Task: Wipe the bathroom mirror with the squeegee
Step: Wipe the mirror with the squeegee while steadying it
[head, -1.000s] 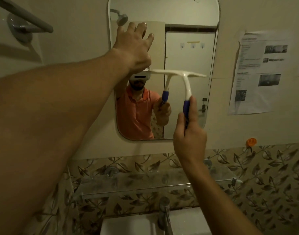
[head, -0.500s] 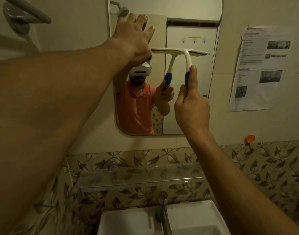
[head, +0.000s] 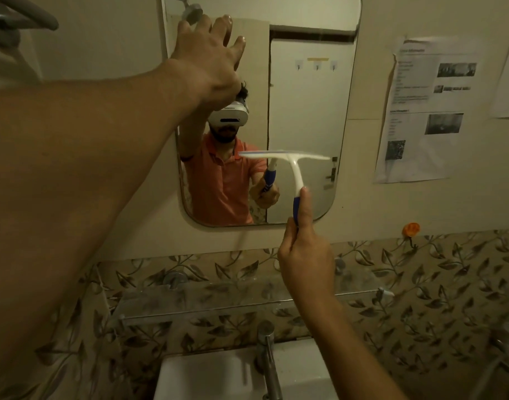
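Observation:
The rounded bathroom mirror (head: 308, 105) hangs on the beige wall ahead. My left hand (head: 210, 56) presses flat against its upper left part, fingers spread and straight. My right hand (head: 303, 252) grips the blue handle of a white squeegee (head: 290, 166), thumb lying along the handle. The squeegee's blade lies level against the lower half of the glass, right of centre. The mirror reflects a person in an orange shirt holding the same tool.
A glass shelf (head: 218, 301) juts out below the mirror, over a chrome tap (head: 267, 356) and white basin (head: 207, 376). Printed papers (head: 426, 108) are stuck on the wall to the right, an orange hook (head: 411, 229) below them. A grey rail (head: 19, 21) is at upper left.
The squeegee rose to the upper part of the mirror half a second ago and has since been drawn down to the lower half. My left hand has stayed on the glass.

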The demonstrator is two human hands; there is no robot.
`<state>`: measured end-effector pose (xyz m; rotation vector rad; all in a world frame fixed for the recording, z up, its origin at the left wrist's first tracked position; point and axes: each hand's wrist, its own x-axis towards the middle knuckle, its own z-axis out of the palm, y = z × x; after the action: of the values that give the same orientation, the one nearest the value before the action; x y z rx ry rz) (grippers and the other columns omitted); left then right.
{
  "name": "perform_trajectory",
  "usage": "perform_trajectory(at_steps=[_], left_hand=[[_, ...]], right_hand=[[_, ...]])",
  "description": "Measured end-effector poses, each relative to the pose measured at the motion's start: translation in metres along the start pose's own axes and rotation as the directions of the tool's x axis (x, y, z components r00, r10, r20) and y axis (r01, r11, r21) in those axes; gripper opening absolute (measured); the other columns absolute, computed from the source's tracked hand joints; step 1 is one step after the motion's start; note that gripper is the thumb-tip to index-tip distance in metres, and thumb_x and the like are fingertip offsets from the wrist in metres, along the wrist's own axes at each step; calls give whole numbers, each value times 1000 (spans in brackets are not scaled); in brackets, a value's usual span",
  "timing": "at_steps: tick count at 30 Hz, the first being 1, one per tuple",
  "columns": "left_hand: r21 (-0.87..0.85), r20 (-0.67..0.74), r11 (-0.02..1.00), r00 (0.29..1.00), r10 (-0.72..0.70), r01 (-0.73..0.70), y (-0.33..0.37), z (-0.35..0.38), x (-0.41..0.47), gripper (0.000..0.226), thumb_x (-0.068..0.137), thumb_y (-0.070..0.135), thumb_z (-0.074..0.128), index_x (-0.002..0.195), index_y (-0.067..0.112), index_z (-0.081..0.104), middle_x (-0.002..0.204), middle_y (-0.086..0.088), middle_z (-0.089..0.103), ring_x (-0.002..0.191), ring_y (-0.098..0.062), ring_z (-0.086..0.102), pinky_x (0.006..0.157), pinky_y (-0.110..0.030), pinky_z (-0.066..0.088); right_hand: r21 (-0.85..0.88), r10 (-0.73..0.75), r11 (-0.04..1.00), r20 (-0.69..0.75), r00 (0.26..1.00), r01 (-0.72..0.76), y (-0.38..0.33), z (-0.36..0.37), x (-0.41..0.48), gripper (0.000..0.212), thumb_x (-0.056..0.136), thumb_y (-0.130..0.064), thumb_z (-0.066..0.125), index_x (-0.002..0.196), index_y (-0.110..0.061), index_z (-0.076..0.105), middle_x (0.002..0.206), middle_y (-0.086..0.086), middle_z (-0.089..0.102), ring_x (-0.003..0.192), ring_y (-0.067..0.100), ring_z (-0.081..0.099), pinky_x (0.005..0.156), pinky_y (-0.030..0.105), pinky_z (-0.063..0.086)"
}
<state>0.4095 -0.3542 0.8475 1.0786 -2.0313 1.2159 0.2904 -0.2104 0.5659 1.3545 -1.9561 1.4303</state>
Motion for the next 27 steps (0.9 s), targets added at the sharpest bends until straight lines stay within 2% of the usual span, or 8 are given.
perform_trajectory(at_steps=[2,5,7,9,15,18,22,27], left_hand=[[9,4,1000,1000,-7,7,1,0,-1,72,95,40,46,160,20,22,160,-22,21,142,-46,25,113,-62,25],[33,5,999,1000,-14,14,5,-1,-2,81,92,56,46,160,21,19,163,-21,16,145,-45,23,113,-64,23],[56,28,998,999,-34,32,11,-1,-3,100,83,72,51,161,20,16,165,-20,12,147,-44,20,114,-65,22],[73,58,996,997,-53,49,17,-3,-4,121,71,84,59,161,19,13,166,-20,9,148,-44,19,113,-65,24],[123,53,990,995,-81,74,22,-7,-11,142,53,90,70,161,19,9,165,-18,12,148,-42,21,111,-64,30],[132,69,989,994,-83,73,23,-6,-7,144,51,89,71,161,19,9,164,-17,12,148,-42,21,111,-64,31],[127,75,989,993,-90,80,21,-4,-6,142,53,86,72,161,19,7,165,-16,9,149,-41,19,111,-63,30],[110,86,990,992,-93,84,23,-6,-6,140,56,83,74,161,19,6,165,-15,7,150,-41,17,111,-62,30]], right_hand=[[0,22,1000,27,999,-22,9,6,-19,70,104,-37,36,154,-45,-12,58,0,52,47,18,49,44,39,48],[-6,47,999,105,993,-46,21,10,-47,73,104,-35,39,153,-47,-15,60,-3,52,48,14,48,43,32,42],[-15,82,997,176,981,-80,29,11,-65,74,105,-36,38,152,-48,-17,60,-5,51,49,11,48,43,26,37],[-42,114,993,226,967,-107,35,14,-81,75,105,-36,37,150,-50,-21,63,-4,54,51,13,51,46,31,43],[-73,173,985,326,929,-157,52,21,-110,78,104,-38,37,143,-58,-28,66,-5,57,55,14,56,56,36,52],[-100,203,978,301,932,-181,56,15,-110,82,103,-40,39,134,-66,-32,64,-5,56,56,15,58,57,32,50],[-67,205,978,168,964,-197,54,-16,-80,89,99,-36,51,132,-74,-23,51,-5,54,41,11,49,48,29,47],[56,91,994,-6,996,-90,14,-73,12,67,101,-37,44,150,-58,4,57,-3,56,46,14,54,50,44,53]])
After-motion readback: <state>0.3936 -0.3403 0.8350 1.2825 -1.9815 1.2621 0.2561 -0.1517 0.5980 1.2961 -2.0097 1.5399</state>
